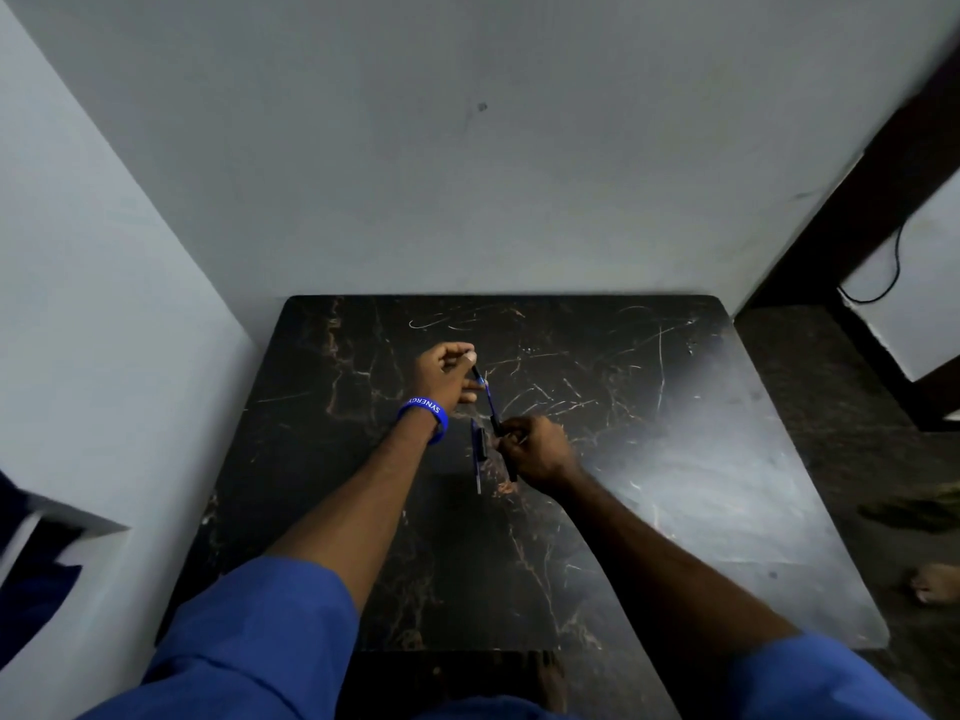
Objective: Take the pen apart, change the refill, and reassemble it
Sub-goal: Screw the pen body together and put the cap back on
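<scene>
A slim blue pen [490,401] is held slanted above the black marble table [649,459]. My left hand [448,374], with a blue wristband, pinches the pen's far end between thumb and fingers. My right hand [535,449] grips the near, dark end of the same pen. Below the hands, other blue and black pen parts [479,449] lie on the table, pointing toward me; their exact pieces are too small to tell apart.
The table stands against a pale wall [467,148] at the back and another wall on the left. A dark wooden frame [857,226] and a black cable are at the right. A bare foot [935,584] shows on the floor at right.
</scene>
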